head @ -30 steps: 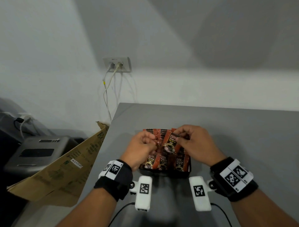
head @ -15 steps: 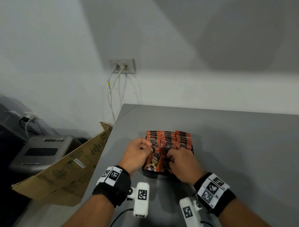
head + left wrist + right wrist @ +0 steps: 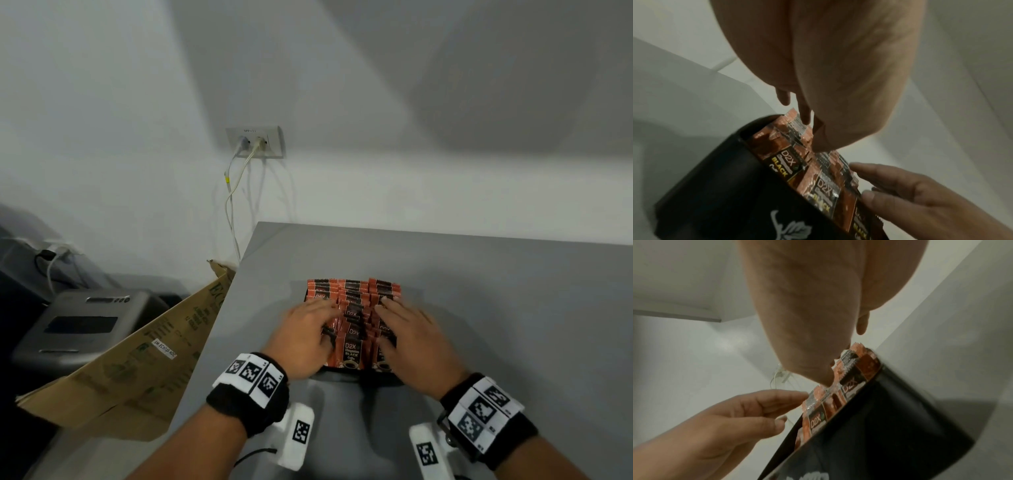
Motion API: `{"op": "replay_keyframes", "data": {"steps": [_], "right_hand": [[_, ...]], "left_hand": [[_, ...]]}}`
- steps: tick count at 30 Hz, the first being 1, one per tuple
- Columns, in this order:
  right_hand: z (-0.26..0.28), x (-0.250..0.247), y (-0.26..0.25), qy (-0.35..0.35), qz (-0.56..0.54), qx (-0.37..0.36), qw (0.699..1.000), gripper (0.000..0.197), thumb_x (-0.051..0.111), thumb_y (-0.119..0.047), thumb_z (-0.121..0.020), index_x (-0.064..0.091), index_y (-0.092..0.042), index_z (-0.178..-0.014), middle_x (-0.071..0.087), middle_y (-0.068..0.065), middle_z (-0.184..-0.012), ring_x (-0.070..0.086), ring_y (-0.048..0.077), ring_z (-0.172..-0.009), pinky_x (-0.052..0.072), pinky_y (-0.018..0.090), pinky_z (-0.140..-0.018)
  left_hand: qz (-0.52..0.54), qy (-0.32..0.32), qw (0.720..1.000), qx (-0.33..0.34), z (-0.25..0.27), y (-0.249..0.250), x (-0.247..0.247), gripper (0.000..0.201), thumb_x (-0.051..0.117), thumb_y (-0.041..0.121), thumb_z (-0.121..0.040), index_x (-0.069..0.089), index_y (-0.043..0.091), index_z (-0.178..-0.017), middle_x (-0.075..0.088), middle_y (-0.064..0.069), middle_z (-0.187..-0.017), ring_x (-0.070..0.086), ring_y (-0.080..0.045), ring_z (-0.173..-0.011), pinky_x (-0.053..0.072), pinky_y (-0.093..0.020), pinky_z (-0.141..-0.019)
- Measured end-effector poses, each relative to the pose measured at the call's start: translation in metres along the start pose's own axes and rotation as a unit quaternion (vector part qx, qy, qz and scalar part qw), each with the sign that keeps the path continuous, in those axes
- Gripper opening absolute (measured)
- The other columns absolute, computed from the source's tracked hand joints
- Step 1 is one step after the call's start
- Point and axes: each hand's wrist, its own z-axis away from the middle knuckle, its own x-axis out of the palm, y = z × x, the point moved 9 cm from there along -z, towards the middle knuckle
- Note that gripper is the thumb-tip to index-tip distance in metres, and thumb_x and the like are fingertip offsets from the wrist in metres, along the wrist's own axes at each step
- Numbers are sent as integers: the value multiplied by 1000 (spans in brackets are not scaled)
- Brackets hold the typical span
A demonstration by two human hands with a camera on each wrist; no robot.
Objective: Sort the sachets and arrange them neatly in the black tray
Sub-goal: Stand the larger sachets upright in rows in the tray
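Note:
Orange-and-black D2X coffee sachets point(image 3: 352, 349) stand in three rows inside the black tray point(image 3: 342, 371) on the grey table. My left hand point(image 3: 322, 313) lies with straight fingers on the left row, and my right hand point(image 3: 385, 308) presses flat on the right row. The middle row shows between them. In the left wrist view the left hand point(image 3: 803, 113) touches the sachet point(image 3: 789, 162) tops above the tray point(image 3: 715, 194), which has a white leaf print. The right wrist view shows the right hand point(image 3: 838, 363) on the sachets point(image 3: 855, 369) and the tray point(image 3: 890, 426) wall below.
The grey table point(image 3: 496, 281) ends at a left edge close to the tray. Beyond that edge lean a cardboard box flap point(image 3: 137, 363) and a grey machine point(image 3: 82, 325). A wall socket point(image 3: 255, 142) with white cables hangs behind.
A second ago my right hand pinched a sachet over the tray and then tucked it in at the front. Now both hands lie flat on the rows.

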Motion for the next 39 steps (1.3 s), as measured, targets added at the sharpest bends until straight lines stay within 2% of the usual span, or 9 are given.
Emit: {"op": "replay_keyframes", "data": {"steps": [2, 4, 8, 13, 18, 22, 29, 34, 39], "right_hand": [[2, 10, -2, -7, 18, -13, 1000, 55, 47, -39, -100, 41, -22, -152, 37, -4, -160, 29, 17, -150, 5, 30, -118], [4, 16, -1, 2, 39, -19, 999, 47, 55, -33, -96, 55, -22, -142, 52, -2, -150, 45, 19, -142, 17, 36, -116], [5, 20, 3, 26, 60, -25, 998, 39, 64, -28, -90, 67, -23, -129, 63, -2, -139, 57, 19, -131, 30, 40, -112], [5, 19, 4, 38, 76, -26, 996, 38, 73, -26, -85, 70, -24, -123, 66, -2, -134, 62, 18, -126, 32, 39, -109], [5, 20, 4, 48, 60, -37, 996, 38, 65, -26, -92, 66, -22, -130, 60, -1, -142, 54, 20, -134, 27, 40, -114], [9, 2, -5, 119, 27, -58, 991, 33, 82, -18, -77, 76, -23, -108, 72, -5, -117, 66, 21, -110, 46, 37, -99], [10, 7, -6, 128, 6, -64, 990, 14, 80, -21, -76, 76, -29, -87, 67, -16, -87, 60, 12, -86, 40, 28, -74], [11, 4, 0, 116, -21, -48, 992, 12, 72, -21, -82, 74, -28, -92, 67, -15, -90, 59, 11, -88, 46, 32, -76], [5, 7, -1, 80, -16, -40, 996, 14, 61, -28, -84, 72, -29, -93, 68, -16, -93, 61, 11, -90, 45, 30, -78]], "left_hand": [[-51, -28, 998, 29, -5, 7, 11, 61, 51, 14, -90, 44, 25, -149, 31, 9, -161, 19, -12, -151, 6, -33, -124], [-82, -27, 996, 38, -6, 6, 16, 56, 52, 20, -88, 51, 27, -143, 38, 10, -157, 28, -13, -146, 13, -37, -122], [-100, -1, 994, 33, -5, -3, 13, 41, 55, 24, -87, 65, 32, -126, 51, 13, -138, 42, -10, -130, 21, -33, -112], [-95, 22, 995, 24, -3, -11, 10, 35, 57, 26, -87, 66, 36, -120, 54, 17, -127, 46, -6, -122, 21, -30, -108], [-118, 50, 992, 6, -1, -16, 5, 33, 56, 30, -90, 64, 34, -122, 59, 15, -122, 50, -8, -118, 22, -31, -108], [-123, 64, 990, -4, -1, -14, 3, 39, 57, 33, -88, 62, 31, -126, 59, 14, -124, 50, -10, -119, 23, -30, -106], [-86, 18, 994, 58, -6, 6, 18, 37, 56, 26, -87, 67, 35, -120, 60, 17, -120, 49, -8, -116, 26, -27, -102], [-100, 18, 994, 35, -5, 0, 18, 32, 54, 31, -90, 66, 33, -119, 60, 17, -120, 48, -8, -116, 28, -30, -103], [-108, 14, 993, 37, -8, 5, 17, 48, 52, 31, -85, 56, 34, -133, 51, 16, -136, 42, -11, -126, 26, -33, -105]]}}
